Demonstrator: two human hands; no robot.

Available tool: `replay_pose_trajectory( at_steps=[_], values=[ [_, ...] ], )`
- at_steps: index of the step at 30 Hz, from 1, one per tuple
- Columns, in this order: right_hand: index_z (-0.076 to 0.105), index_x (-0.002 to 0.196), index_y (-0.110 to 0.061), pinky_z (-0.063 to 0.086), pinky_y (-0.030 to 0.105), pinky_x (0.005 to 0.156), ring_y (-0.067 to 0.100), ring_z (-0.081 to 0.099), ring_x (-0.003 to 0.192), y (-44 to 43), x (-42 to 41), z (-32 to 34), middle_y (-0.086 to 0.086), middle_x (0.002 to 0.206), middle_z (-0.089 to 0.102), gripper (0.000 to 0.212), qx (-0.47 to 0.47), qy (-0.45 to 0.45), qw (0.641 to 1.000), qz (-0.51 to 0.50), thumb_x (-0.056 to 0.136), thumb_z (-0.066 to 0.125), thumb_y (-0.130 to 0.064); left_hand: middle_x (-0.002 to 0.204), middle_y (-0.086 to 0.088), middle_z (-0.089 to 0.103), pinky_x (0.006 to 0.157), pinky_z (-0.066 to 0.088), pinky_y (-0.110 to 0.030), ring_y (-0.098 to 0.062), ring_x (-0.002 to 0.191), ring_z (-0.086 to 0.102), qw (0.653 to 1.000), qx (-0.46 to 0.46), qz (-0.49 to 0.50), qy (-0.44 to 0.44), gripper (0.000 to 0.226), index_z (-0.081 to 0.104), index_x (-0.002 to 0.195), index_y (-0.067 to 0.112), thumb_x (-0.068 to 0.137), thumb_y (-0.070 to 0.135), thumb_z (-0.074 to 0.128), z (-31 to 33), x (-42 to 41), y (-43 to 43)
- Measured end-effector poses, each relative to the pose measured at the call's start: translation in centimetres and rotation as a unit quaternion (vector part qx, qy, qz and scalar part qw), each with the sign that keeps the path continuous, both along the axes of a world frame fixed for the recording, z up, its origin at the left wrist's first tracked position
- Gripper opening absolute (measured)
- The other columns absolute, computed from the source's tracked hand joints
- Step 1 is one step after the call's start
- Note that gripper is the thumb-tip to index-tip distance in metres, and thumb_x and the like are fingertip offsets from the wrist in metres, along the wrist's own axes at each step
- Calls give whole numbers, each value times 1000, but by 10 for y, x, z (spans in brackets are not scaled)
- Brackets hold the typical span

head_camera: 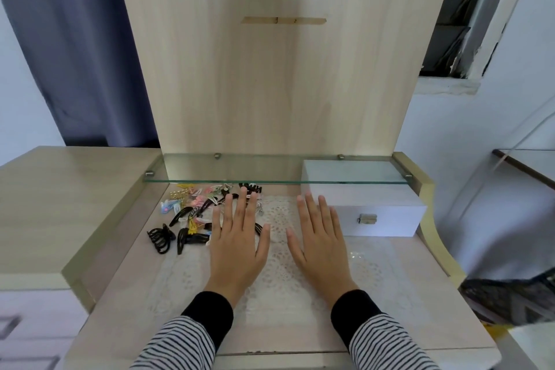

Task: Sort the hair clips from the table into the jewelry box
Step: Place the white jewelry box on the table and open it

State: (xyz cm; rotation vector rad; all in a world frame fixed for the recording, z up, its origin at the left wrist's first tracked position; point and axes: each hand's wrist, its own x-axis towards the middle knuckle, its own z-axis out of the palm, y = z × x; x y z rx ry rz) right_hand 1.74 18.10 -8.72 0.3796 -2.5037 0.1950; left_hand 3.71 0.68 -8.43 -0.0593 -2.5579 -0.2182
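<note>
A pile of hair clips (192,213), black, pink, yellow and blue, lies on the table's left side, with a black claw clip (159,239) at its near-left edge. The white jewelry box (387,219) stands at the right, lid closed, a small metal clasp (367,219) on its front. My left hand (238,245) rests flat with fingers spread, covering the right part of the pile. My right hand (319,245) lies flat and empty on the lace mat (279,276), its fingertips close to the box's left corner.
A glass shelf (270,182) runs low over the back of the table, above the box and the far clips. A tall wooden panel (285,69) rises behind. A raised cabinet top (60,204) borders the left; the table's curved edge (435,237) lies right.
</note>
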Motion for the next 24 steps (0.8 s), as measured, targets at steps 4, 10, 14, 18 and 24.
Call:
replay_pose_trajectory(
  at_steps=[4,10,14,18,24],
  values=[
    [20,151,-11,14,43,117,25,11,147,-1,0,-2,8,159,16,64,-7,0,1000,5,98,27,-45,164,-2,3,121,8,-48,-23,151,0,1000,-3,1,-3,67,11,156,17,98,47,24,-2,0,-1],
    [18,151,-11,14,44,117,25,9,147,-2,0,-1,8,159,14,64,1,-4,1000,8,98,27,-45,164,-2,1,121,7,-48,-23,151,-2,1000,-8,3,-17,67,9,156,17,99,47,24,-3,-1,-2],
    [18,151,-11,14,43,117,24,9,147,-2,-1,2,8,159,15,64,-3,-7,1000,10,97,29,-45,164,-1,6,121,2,-48,-22,151,-1,999,4,-10,-38,65,13,156,20,99,48,23,-3,-2,0],
    [20,151,-11,14,42,117,23,12,147,-1,-1,4,8,158,20,63,-10,-14,1000,13,97,30,-44,163,8,3,122,-8,-40,-13,150,-9,993,58,-46,-89,69,8,156,27,94,58,4,0,-6,9],
    [31,147,-9,13,39,116,23,24,144,12,-2,9,9,153,31,58,-8,-26,1000,-2,97,35,-39,160,12,22,122,5,-30,-7,149,11,958,199,-132,-158,52,22,153,30,103,46,19,14,-11,36]
  ],
)
